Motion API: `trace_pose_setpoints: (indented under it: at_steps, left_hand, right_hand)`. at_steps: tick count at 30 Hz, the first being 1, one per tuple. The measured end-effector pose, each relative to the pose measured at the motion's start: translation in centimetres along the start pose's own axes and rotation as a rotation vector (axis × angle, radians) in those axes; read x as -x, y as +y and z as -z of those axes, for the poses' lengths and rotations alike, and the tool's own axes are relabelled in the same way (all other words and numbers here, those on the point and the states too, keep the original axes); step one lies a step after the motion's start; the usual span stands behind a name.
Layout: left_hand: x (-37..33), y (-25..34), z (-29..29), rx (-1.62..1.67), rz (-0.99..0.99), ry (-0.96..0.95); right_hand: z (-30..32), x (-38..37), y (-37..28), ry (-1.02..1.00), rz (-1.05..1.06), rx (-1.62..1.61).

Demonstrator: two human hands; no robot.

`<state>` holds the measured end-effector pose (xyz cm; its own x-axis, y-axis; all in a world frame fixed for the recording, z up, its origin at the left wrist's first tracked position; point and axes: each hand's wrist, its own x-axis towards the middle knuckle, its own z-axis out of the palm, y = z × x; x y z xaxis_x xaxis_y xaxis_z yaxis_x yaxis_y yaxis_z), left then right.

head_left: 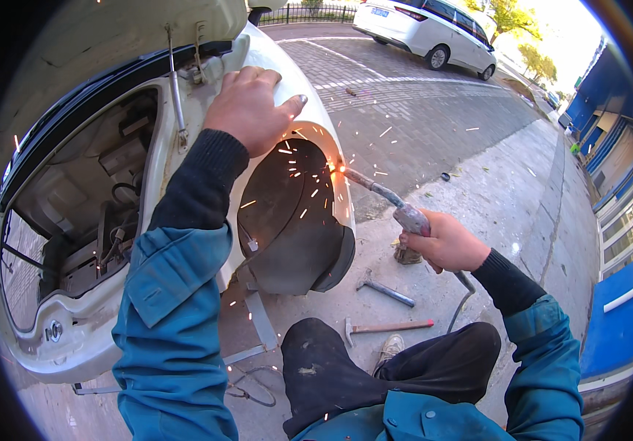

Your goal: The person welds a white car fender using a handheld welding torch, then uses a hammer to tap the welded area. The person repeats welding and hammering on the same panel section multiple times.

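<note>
I see room for a hand along the brick-side edge of the concrete, beyond the torch. Sparks at its tip bar the wheel arch. Before the knees, a grey hammer, a red-ended hammer and the cable obstruct low reaches.

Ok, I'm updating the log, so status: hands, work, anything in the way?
Right hand gripping torch, tip glowing at arched rim. Left hand resting on white bodywork. Sparks flying below left hand; hammer on the ground.

1 white van, black fence, trees
</note>
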<state>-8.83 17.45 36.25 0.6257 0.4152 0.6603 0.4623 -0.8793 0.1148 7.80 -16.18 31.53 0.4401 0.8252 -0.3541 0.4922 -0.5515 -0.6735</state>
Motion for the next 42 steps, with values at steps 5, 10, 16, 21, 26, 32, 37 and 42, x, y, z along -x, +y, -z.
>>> trace_pose_setpoints:
  at_steps: [5, 10, 16, 21, 26, 32, 37, 42]
  left_hand:
    - [0.2, 0.11, 0.33, 0.029, 0.003, -0.026]
    - [0.19, 0.21, 0.4, 0.015, -0.013, -0.008]
    - [0.29, 0.24, 0.31, 0.006, -0.001, -0.016]
    - [0.25, 0.29, 0.21, -0.016, 0.003, -0.014]
    - [0.18, 0.12, 0.17, -0.035, 0.004, -0.039]
    - [-0.03, 0.06, 0.03, -0.023, 0.004, -0.035]
    - [0.21, 0.12, 0.06, 0.007, 0.012, -0.013]
    - [0.14, 0.3, 0.08, -0.005, 0.021, -0.024]
  right_hand:
    - [-0.15, 0.18, 0.3, -0.002, 0.004, 0.007]
    - [-0.33, -0.12, 0.36, -0.007, -0.006, -0.002]
    - [-0.17, -0.01, -0.1, -0.009, -0.041, 0.025]
    - [-0.25, 0.0, -0.28, 0.002, -0.039, 0.025]
    - [-0.44, -0.18, -0.07, 0.026, -0.057, 0.03]
    - [-0.42, -0.28, 0.01, 0.021, -0.073, 0.02]
    - [-0.5, 0.12, 0.12, 0.008, -0.028, -0.001]
    - [-0.7, 0.06, 0.13, 0.004, -0.013, -0.015]
